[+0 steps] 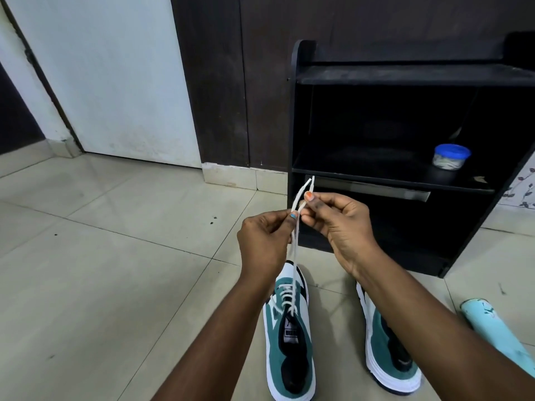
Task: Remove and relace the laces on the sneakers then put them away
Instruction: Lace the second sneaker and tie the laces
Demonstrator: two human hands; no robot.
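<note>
Two teal, white and black sneakers stand on the tiled floor, toes pointing away from me. The left sneaker (289, 337) is laced with a white lace (295, 256) whose two ends rise straight up. My left hand (265, 241) pinches one end and my right hand (335, 221) pinches the other, held side by side above the shoe. The lace tips stick up past my fingers. The right sneaker (388, 351) lies partly under my right forearm; its lacing is hidden.
A black open shelf unit (405, 76) stands just beyond the shoes, with a small blue-lidded tub (450, 157) on its middle shelf. A light-blue cylinder (492, 328) lies on the floor at the right. A white door and dark wall panels are behind.
</note>
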